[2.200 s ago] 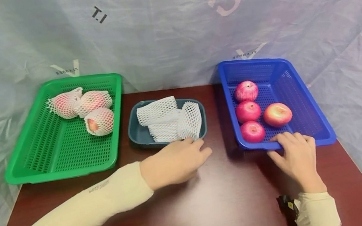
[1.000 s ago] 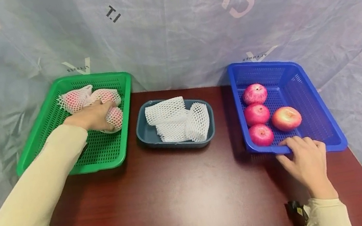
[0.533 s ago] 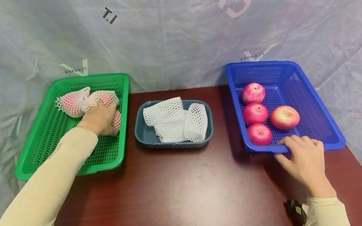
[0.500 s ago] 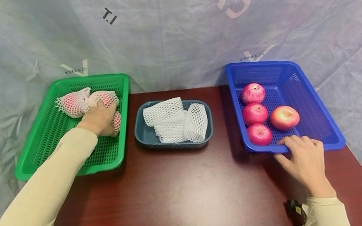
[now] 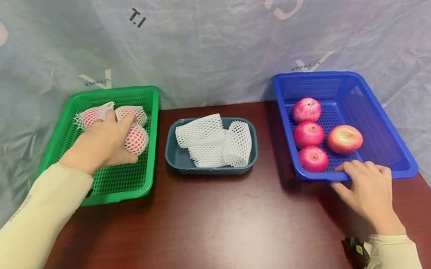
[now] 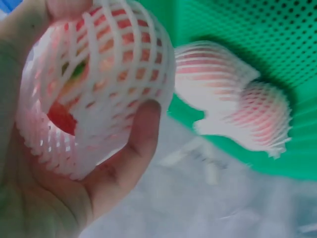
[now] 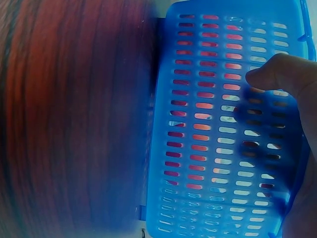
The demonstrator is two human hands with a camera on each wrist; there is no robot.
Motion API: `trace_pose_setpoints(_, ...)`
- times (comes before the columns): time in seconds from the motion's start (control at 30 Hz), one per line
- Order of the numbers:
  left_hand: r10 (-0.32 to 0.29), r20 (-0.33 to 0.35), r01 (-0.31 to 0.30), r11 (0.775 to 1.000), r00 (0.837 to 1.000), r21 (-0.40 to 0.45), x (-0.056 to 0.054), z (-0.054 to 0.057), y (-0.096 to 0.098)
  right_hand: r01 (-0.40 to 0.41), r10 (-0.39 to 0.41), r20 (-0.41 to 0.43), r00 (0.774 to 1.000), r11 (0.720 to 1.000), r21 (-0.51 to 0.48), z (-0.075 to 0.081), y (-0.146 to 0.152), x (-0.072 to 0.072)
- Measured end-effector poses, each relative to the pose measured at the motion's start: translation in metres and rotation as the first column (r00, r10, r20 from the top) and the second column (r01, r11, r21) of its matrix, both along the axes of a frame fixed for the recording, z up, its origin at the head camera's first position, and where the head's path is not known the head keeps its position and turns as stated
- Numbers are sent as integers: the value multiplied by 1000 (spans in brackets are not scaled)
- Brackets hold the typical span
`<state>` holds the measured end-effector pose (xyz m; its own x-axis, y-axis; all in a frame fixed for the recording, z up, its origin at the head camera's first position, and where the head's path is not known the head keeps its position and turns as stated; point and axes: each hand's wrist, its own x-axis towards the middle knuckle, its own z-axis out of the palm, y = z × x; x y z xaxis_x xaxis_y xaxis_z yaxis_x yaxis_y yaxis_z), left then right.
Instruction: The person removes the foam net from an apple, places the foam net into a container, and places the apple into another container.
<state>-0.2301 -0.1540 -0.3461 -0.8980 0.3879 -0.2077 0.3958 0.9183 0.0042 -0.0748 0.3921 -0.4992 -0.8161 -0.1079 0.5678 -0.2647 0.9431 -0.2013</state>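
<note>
Reaching into the green basket (image 5: 157, 116), my left hand (image 5: 100, 143) holds an apple in a white foam net (image 5: 137, 139). The left wrist view shows thumb and fingers curled round this netted apple (image 6: 119, 64), some red skin showing through the net's open end. Behind it lie two more apples in foam nets, one at the left (image 5: 92, 117) and one at the right (image 5: 135, 112). My right hand (image 5: 368, 191) grips the front rim of the blue basket (image 5: 406, 172), fingers over the edge. From the right wrist, the thumb (image 7: 270, 74) shows against the slotted outer wall.
Several bare apples sit in the blue basket, among them a yellowish-red one (image 5: 344, 139). Between the baskets stands a dark teal tray (image 5: 177, 156) with loose foam nets (image 5: 199, 131). A grey sheet (image 5: 198, 36) hangs behind the brown table (image 5: 215, 230).
My left hand has gone from beside the tray into the green basket and taken hold of the nearest netted apple, now raised a little. The right hand stays on the blue rim.
</note>
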Motion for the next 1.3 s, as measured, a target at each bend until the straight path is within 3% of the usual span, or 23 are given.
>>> trace_pose_setpoints(0.2,-139,-122,141,990,983,13,40,16,22,-2,2,2,1000,1000,-4,0,1,1)
trace_pose_setpoints(0.3,-174,-117,177,984,978,11,56,18,36,-3,3,6,1000,1000,-3,0,0,0)
trace_pose_setpoints(0.4,-212,-83,214,977,974,4,68,12,55,6,-6,14,1000,1000,-2,-2,2,1)
trace_pose_setpoints(0.57,-303,-47,302,953,952,-29,82,-9,82,13,-13,30,999,1000,5,-4,1,1)
trace_pose_setpoints(0.73,-370,-39,370,929,928,-4,88,-33,100,4,-4,23,1000,1000,4,-2,-1,1)
trace_pose_setpoints(0.87,-419,37,419,908,907,9,88,-53,112,7,-7,20,1000,1000,4,-3,-2,2)
trace_pose_setpoints(0.97,-430,87,431,902,899,1,87,-63,116,0,0,24,1000,1000,4,-4,-3,1)
trace_pose_setpoints(1.1,-441,100,444,896,892,0,87,-63,118,-4,4,19,1000,1000,2,-1,-3,0)
trace_pose_setpoints(1.3,-498,83,495,867,863,62,87,-49,122,9,-9,24,1000,1000,2,1,-1,1)
